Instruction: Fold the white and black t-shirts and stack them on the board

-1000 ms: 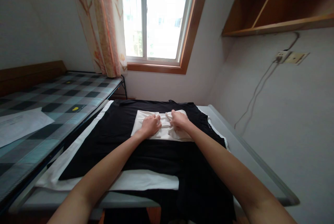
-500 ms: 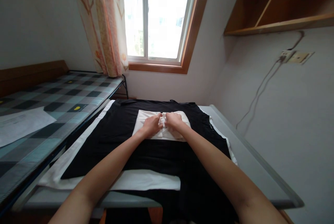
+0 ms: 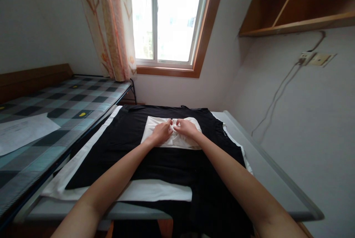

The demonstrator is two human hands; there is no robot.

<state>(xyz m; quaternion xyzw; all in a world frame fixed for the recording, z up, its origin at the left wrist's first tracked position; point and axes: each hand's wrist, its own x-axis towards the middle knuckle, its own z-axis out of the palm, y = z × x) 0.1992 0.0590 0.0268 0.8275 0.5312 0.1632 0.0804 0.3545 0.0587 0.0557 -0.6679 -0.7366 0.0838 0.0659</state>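
Observation:
A folded white garment (image 3: 149,128) lies on a spread black garment (image 3: 116,149), which is laid over a larger white cloth (image 3: 158,190). My left hand (image 3: 163,132) is closed at the middle of the folded garment, fingers curled and pinching the fabric near its centre line. Just to its right, my right hand (image 3: 185,127) is closed on the same garment, thumb and fingers bent toward the left hand. A narrow gap separates the two sets of fingertips. The exact grip of the fingertips is too small to make out.
Under the cloths is a grey table (image 3: 277,179) along the right wall. A bed with a checked mattress (image 3: 91,97) stands to the left, with a paper sheet (image 3: 27,132) on it. A window, curtain (image 3: 113,27), wooden shelf (image 3: 294,23) and wall socket (image 3: 307,58) surround the table.
My right hand has shifted slightly, its fingertips now a little nearer the left hand. The left hand and the garments stay almost where they were.

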